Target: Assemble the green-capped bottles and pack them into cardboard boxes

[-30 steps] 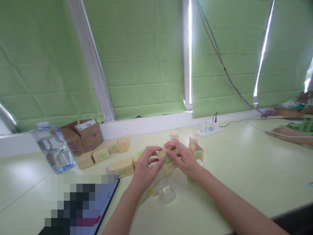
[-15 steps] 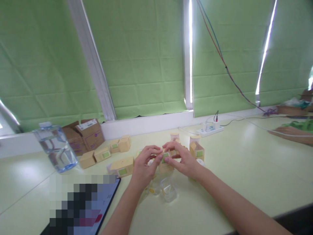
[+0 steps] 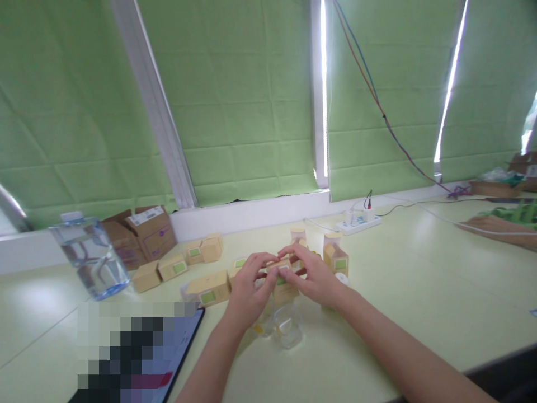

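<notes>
Between my two hands stands a small tan cardboard box (image 3: 286, 292) with a green label. My left hand (image 3: 251, 285) grips its left side, thumb on the front edge of the top. From the right, my right hand (image 3: 312, 275) holds the same box, thumb beside the other thumb and fingers over the top. Part of the box's top is hidden by the fingers. Just in front of it sits a clear, square-looking glass jar (image 3: 288, 327). Another clear container (image 3: 263, 324) with a yellow mark lies beside the jar, partly behind my left hand.
Several tan boxes (image 3: 208, 288) stand to the left, and an open-topped one (image 3: 335, 260) to the right by a white round lid (image 3: 342, 278). Further left are a water bottle (image 3: 94, 257), a brown carton (image 3: 145, 235) and a tablet (image 3: 184, 341). A power strip (image 3: 358, 224) lies at the back.
The box between my hands has tipped so more of its top shows and its green label is lower and partly covered. The view has shifted slightly.
</notes>
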Demonstrator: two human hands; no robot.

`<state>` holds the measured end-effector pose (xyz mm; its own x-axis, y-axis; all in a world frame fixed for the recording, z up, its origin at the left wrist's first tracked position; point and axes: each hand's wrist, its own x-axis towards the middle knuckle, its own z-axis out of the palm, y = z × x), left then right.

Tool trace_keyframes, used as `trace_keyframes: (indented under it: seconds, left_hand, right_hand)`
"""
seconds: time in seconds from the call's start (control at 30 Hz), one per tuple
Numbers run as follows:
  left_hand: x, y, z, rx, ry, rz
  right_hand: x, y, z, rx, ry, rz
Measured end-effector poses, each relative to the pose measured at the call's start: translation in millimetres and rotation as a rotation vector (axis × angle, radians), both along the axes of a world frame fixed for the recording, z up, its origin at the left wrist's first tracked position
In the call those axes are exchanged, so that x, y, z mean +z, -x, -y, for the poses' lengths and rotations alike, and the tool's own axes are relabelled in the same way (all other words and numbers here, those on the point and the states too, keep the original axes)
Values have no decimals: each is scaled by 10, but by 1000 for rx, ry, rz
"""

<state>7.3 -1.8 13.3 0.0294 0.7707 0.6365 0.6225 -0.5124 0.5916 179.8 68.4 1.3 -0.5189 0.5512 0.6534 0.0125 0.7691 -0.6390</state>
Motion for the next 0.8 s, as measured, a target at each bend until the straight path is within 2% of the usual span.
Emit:
trace_keyframes:
  seconds: [0.13,0.3,0.47,0.63,0.8]
  left_hand:
    - [-27,21,-18,31,63,-69]
    - [-44,22,-24,-1,32,-43]
    - [-19,34,-23,71,29,31]
    - [-51,68,-46,151,6,-39]
    - [-78,62,-41,173,-7,-186]
  right_hand:
    - [41,-22,14,4,-2,35]
    - [75,-64,34,55,-34,149]
    - [87,-122,-40,-38,-31,103]
    - [248,-281,-148,-142,35,2]
    - [429,-509,-100,-53,54,161]
